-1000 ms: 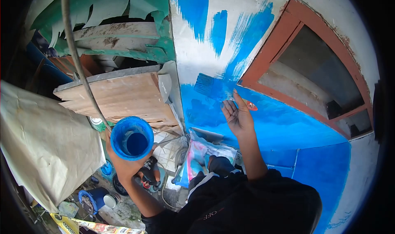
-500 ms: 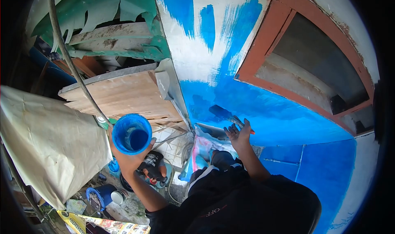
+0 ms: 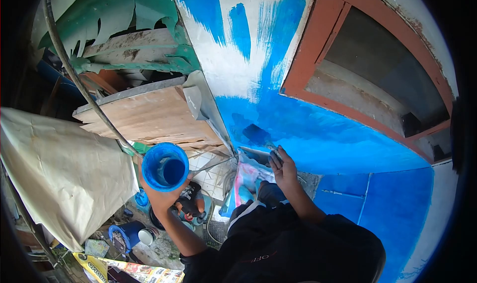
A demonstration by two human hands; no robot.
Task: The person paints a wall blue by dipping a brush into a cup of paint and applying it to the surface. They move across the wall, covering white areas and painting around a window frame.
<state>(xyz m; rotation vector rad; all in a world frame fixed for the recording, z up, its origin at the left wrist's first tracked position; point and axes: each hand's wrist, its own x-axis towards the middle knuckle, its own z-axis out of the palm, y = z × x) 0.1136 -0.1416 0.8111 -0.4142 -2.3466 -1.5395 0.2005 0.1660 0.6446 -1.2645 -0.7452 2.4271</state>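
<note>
My left hand (image 3: pixel 161 199) is wrapped round a blue paint bucket (image 3: pixel 186 159), held with its open top toward me. Darker blue paint lies in the bottom, with streaks up the inside wall. In my right hand (image 3: pixel 284 172) is a paintbrush (image 3: pixel 257 135), its bristles dark with blue paint and at the wall (image 3: pixel 323 134). Most of the brush handle is hidden by my fingers. Fresh blue covers the lower wall around the brush, while higher up blue strokes run over white.
A red-brown window frame (image 3: pixel 334 27) borders the painted wall. Wooden boards (image 3: pixel 144 114), a long pole (image 3: pixel 74 69) and a cream sheet (image 3: pixel 64 168) are on the left. Below, another person (image 3: pixel 191 201) is near a blue bucket (image 3: pixel 130 232) and a white tub (image 3: pixel 146 236).
My right hand has turned and moved slightly left with the paintbrush; the orange handle end no longer shows. The paint bucket sits a little lower and farther right as the view shifts.
</note>
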